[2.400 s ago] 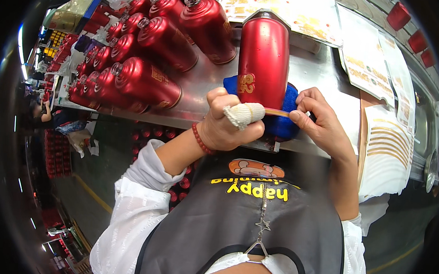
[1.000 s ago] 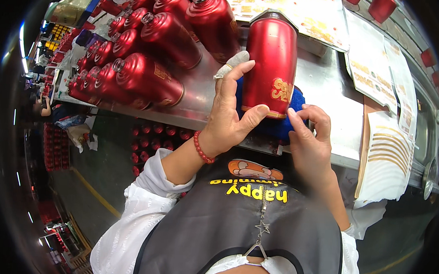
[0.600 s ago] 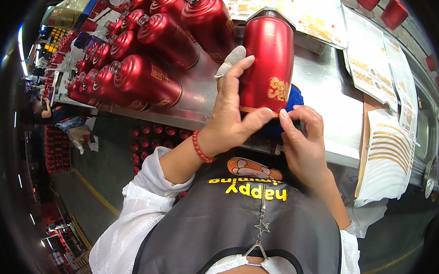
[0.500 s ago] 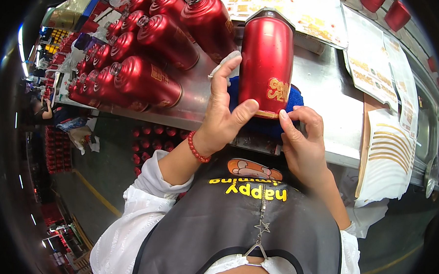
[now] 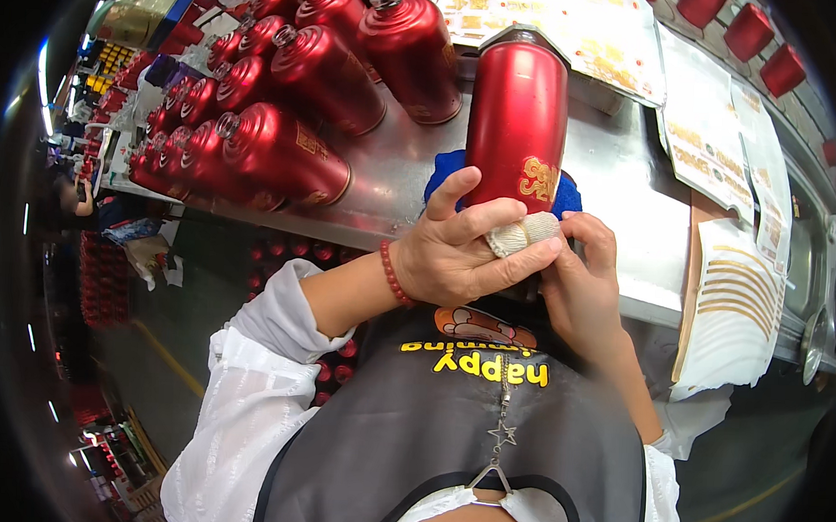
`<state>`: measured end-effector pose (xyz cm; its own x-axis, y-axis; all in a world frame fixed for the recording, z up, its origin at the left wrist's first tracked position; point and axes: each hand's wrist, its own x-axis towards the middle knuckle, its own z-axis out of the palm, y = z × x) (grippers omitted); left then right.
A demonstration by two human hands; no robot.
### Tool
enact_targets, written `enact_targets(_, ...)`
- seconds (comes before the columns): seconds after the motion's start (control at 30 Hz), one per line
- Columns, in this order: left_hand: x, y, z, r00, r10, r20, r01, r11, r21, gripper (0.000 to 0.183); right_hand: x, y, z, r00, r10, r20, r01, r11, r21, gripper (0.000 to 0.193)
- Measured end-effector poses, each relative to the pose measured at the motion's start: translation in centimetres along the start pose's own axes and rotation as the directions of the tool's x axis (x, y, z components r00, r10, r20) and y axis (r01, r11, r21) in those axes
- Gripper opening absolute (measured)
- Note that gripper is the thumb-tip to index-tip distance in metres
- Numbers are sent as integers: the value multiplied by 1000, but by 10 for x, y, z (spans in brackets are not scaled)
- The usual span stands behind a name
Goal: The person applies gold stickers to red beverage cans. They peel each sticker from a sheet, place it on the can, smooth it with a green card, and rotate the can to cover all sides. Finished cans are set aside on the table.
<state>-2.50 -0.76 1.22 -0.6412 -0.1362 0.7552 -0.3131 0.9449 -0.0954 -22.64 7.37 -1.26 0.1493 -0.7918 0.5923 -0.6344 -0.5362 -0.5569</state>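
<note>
A glossy red bottle (image 5: 515, 121) with gold lettering lies in front of me, its base toward me, on a blue cloth (image 5: 447, 174). My left hand (image 5: 451, 248) is closed against the bottle's base end. A ribbed off-white finger cover (image 5: 522, 235) on that hand presses there, while another finger stretches along the bottle's left side. Thumb and forefinger bent, my right hand (image 5: 580, 277) grips the right side of the base, close to the left fingertips. The gold band round the base is hidden behind my left hand.
Several red bottles (image 5: 283, 157) stand at the left of the metal table (image 5: 618, 176). Sheets of gold stickers (image 5: 623, 46) lie at the back and right. Nearer, a white sheet (image 5: 738, 303) carries curved gold strips. More red bottles (image 5: 750, 31) line the far right.
My left hand has come down from the bottle's left side to its base, with the finger cover now pressed there over the gold band. My right hand stays near the same spot.
</note>
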Motion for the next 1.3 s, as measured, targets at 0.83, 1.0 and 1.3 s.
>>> enact_targets(0.83, 23, -9, -8, 992, 43, 117, -25, 989, -145, 26, -3, 200, -230, 875, 432, -220, -451, 560, -695, 36)
enact_targets(1.0, -19, -8, -19, 905, -425, 31, 421, 881, -218, 36, 30, 305, -248, 814, 563, -146, -430, 413, -803, 51)
enact_targets(1.3, -55, -9, -9, 652, -757, 55, 735, 612, -291, 42, 60, 326, -272, 683, 730, 31, -136, 169, -976, 42)
